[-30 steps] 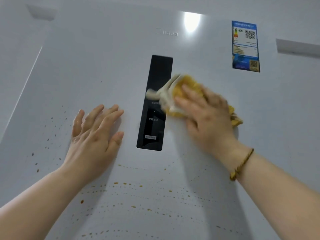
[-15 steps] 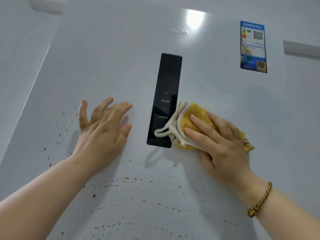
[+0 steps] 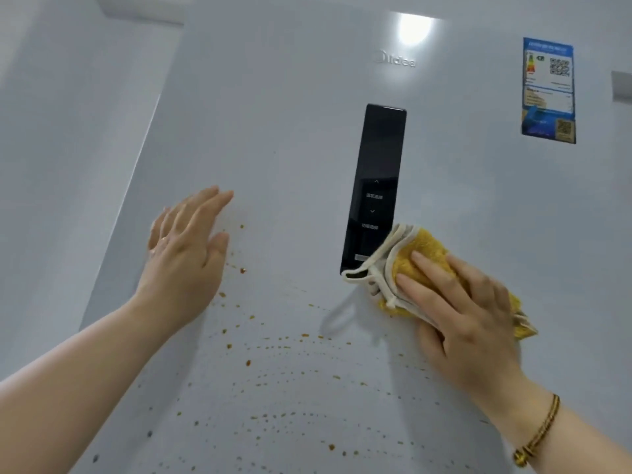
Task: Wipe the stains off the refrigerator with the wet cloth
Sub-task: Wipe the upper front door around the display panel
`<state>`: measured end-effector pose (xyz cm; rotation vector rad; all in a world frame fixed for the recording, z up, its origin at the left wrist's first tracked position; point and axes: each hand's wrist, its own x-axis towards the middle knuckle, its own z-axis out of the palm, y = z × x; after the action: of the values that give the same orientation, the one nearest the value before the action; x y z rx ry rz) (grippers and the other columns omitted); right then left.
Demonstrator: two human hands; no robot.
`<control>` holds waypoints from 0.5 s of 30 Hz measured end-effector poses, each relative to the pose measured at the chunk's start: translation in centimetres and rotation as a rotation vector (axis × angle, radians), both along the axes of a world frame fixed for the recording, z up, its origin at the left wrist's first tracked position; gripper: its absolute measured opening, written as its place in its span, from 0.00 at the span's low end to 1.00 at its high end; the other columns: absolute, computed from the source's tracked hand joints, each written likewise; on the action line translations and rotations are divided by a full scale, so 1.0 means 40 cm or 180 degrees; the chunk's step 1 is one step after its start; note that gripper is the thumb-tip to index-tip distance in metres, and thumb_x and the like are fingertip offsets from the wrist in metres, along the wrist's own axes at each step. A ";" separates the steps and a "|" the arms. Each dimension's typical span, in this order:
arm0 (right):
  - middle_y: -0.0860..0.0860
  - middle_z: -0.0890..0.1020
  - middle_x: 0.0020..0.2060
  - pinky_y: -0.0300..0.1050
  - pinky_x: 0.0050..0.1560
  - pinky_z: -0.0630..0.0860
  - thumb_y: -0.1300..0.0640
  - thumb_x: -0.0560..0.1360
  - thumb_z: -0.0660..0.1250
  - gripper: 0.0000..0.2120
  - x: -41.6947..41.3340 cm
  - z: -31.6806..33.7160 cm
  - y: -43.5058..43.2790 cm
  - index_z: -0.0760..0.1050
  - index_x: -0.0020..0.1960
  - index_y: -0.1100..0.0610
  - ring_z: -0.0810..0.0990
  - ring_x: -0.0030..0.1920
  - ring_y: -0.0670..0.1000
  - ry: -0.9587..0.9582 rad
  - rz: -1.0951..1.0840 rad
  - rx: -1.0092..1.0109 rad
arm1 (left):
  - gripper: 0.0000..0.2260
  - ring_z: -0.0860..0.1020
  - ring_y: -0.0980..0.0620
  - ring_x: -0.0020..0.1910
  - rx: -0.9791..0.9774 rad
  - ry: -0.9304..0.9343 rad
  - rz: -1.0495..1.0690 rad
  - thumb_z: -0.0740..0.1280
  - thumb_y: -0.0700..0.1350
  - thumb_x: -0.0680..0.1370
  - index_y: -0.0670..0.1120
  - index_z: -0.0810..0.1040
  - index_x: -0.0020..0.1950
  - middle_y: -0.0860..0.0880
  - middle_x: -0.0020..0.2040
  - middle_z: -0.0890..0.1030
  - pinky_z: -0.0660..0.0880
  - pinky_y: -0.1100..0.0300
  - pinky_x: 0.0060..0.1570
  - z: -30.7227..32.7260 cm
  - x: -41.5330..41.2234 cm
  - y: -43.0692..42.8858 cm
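The white refrigerator door (image 3: pixel 273 131) fills the view. Orange-brown stain specks (image 3: pixel 273 364) spread in arcs over its lower half. A folded yellow cloth with a cream border (image 3: pixel 420 254) lies pressed against the door beside the lower end of the black control panel (image 3: pixel 374 186). My right hand (image 3: pixel 461 313) presses flat on the cloth, fingers pointing up and to the left. My left hand (image 3: pixel 186 254) is open with its fingers together, turned edge-on and a little off the door near its left edge.
A blue energy label (image 3: pixel 549 90) is stuck at the door's upper right. A light reflection (image 3: pixel 415 29) glares near the top, above the brand lettering (image 3: pixel 396 59). A white wall (image 3: pixel 68 114) stands left of the refrigerator.
My right hand has slid the cloth down from beside the panel's middle to its lower end. My left hand has lifted off the door and turned edge-on, uncovering specks beneath it.
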<state>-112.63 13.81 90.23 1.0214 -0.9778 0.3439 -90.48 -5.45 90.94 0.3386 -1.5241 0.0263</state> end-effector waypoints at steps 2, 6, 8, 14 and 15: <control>0.49 0.72 0.62 0.53 0.55 0.63 0.57 0.75 0.55 0.15 0.022 -0.018 -0.016 0.70 0.59 0.50 0.69 0.60 0.58 0.0136 0.0085 0.0141 | 0.21 0.51 0.50 0.74 0.0499 0.0093 0.0102 0.55 0.45 0.79 0.50 0.60 0.73 0.50 0.75 0.57 0.43 0.59 0.70 -0.029 0.035 -0.033; 0.47 0.72 0.64 0.52 0.65 0.59 0.55 0.79 0.48 0.15 0.093 -0.080 -0.106 0.70 0.60 0.48 0.69 0.63 0.55 0.0941 -0.0008 0.1030 | 0.24 0.48 0.48 0.75 0.1288 0.0232 0.0089 0.55 0.42 0.79 0.49 0.54 0.74 0.48 0.76 0.52 0.45 0.54 0.72 -0.071 0.100 -0.088; 0.47 0.77 0.62 0.52 0.63 0.62 0.57 0.78 0.49 0.15 0.133 -0.037 -0.150 0.72 0.59 0.49 0.69 0.62 0.55 0.0989 0.0078 0.1099 | 0.24 0.51 0.48 0.75 0.1577 0.0223 -0.0154 0.55 0.42 0.80 0.48 0.53 0.75 0.48 0.76 0.54 0.48 0.53 0.72 -0.085 0.122 -0.110; 0.55 0.78 0.60 0.54 0.60 0.58 0.58 0.70 0.54 0.21 0.230 0.122 -0.252 0.78 0.58 0.56 0.64 0.61 0.58 -0.0455 0.0304 -0.0171 | 0.17 0.68 0.47 0.65 0.2034 -0.0029 -0.0694 0.53 0.46 0.81 0.51 0.65 0.69 0.51 0.61 0.73 0.62 0.56 0.57 -0.127 0.173 -0.133; 0.55 0.78 0.60 0.54 0.60 0.58 0.58 0.69 0.54 0.21 0.248 0.101 -0.272 0.78 0.58 0.56 0.64 0.61 0.58 -0.0512 0.0316 -0.0189 | 0.16 0.69 0.50 0.62 0.2068 0.0013 -0.0858 0.53 0.46 0.81 0.52 0.66 0.68 0.53 0.58 0.72 0.61 0.58 0.55 -0.131 0.179 -0.130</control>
<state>-102.71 2.93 94.26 1.0016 -1.0568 0.5408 -83.34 -10.63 85.72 0.6403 -1.5338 -0.6929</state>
